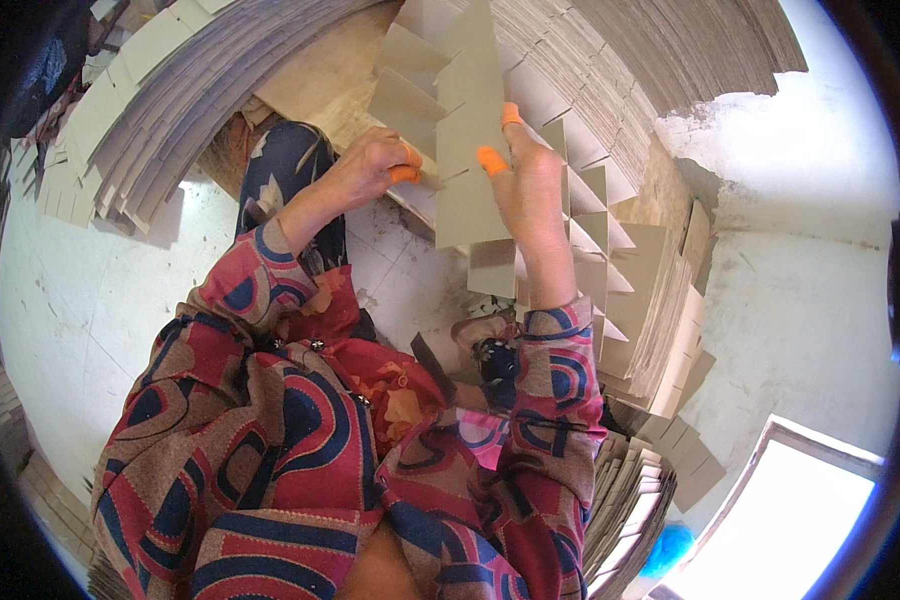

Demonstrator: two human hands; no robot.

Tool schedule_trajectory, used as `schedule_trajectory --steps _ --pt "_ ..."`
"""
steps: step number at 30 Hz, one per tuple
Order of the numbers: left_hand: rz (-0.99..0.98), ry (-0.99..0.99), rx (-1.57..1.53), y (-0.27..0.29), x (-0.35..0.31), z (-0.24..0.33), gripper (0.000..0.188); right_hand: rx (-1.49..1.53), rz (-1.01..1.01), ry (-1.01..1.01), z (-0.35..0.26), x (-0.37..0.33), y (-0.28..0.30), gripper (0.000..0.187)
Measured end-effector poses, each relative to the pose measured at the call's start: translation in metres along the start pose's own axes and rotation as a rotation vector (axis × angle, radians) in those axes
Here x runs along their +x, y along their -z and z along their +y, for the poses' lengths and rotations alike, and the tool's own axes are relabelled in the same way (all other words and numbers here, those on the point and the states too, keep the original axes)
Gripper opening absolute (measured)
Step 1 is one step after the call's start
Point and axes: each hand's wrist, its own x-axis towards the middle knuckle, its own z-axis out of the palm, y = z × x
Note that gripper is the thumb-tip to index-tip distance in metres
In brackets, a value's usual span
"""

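My left hand (368, 168) pinches the left edge of a grey cardboard divider grid (467, 150), an orange rubber cap on one fingertip. My right hand (528, 180), with orange caps on two fingertips, presses against the grid's right side and holds an upright strip. The grid is made of slotted grey strips crossing each other, and it stands upright between both hands, above my lap. Both arms wear red, blue and tan patterned sleeves.
Large fanned stacks of grey cardboard strips (160, 90) lie at the upper left and across the top (660, 50). Assembled grids (620, 300) are stacked at the right. More flat strips (630, 500) sit by my right elbow. A white floor (90, 300) lies at the left.
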Motion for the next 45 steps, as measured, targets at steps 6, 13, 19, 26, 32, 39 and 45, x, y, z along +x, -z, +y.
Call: schedule_trajectory --steps 6,13,19,26,32,39,45 --pt "0.009 -0.014 0.01 -0.003 0.001 -0.002 0.015 0.101 -0.082 -0.047 0.013 -0.013 -0.036 0.028" --pt "-0.023 0.043 -0.004 0.0 0.003 0.004 0.017 0.003 -0.157 0.05 0.016 -0.003 -0.04 0.022" --pt "-0.03 0.044 0.016 -0.003 0.005 0.003 0.017 -0.141 -0.422 -0.125 0.013 0.013 -0.045 0.024" --pt "-0.037 -0.003 0.071 -0.002 0.001 -0.007 0.018 0.013 -0.518 -0.136 -0.007 0.014 -0.016 0.052" --pt "0.016 -0.05 0.032 -0.006 0.007 0.001 0.019 -0.121 -0.463 -0.208 -0.021 -0.032 -0.013 0.072" --pt "-0.029 -0.021 0.027 -0.006 0.004 0.001 0.014 -0.035 -0.37 -0.162 -0.025 -0.046 -0.017 0.069" --pt "-0.023 -0.004 0.02 -0.007 0.004 0.002 0.012 -0.056 -0.353 -0.106 -0.019 -0.04 -0.015 0.066"
